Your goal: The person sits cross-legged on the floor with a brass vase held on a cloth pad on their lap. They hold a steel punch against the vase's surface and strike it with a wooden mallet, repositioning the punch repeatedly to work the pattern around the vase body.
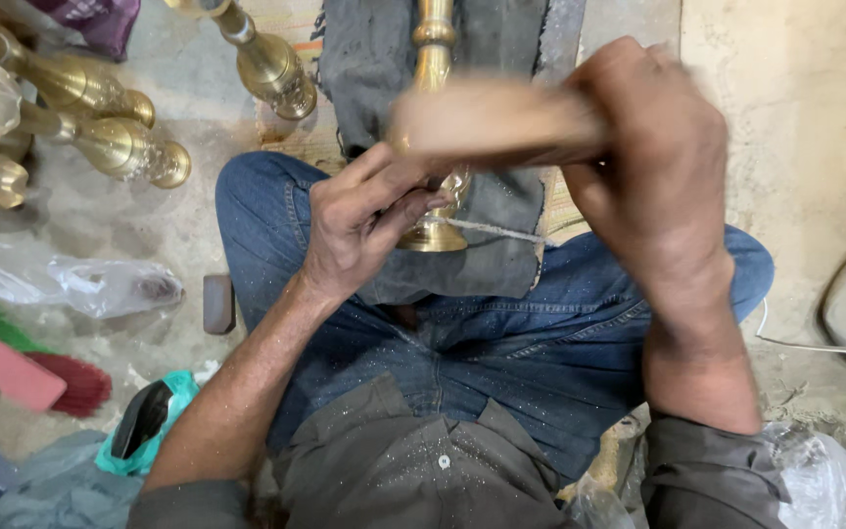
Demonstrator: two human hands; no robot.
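A dusty concrete floor (129,211) carries, from the left, finished brass stands (115,137), a crumpled clear plastic bag (80,284) and a teal bag (164,416). The left hand (359,220) is closed around the brass piece (433,147) lying on a grey cloth (501,245) over the lap. The right hand (653,167) has its grip closed on a blurred wooden tool (496,122) across the brass.

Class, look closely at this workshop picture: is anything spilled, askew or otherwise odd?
Fine glittery filings are scattered over the jeans and shirt. Finished brass stands lie tipped on the floor at upper left, not upright. The wooden tool in the right hand is blurred.
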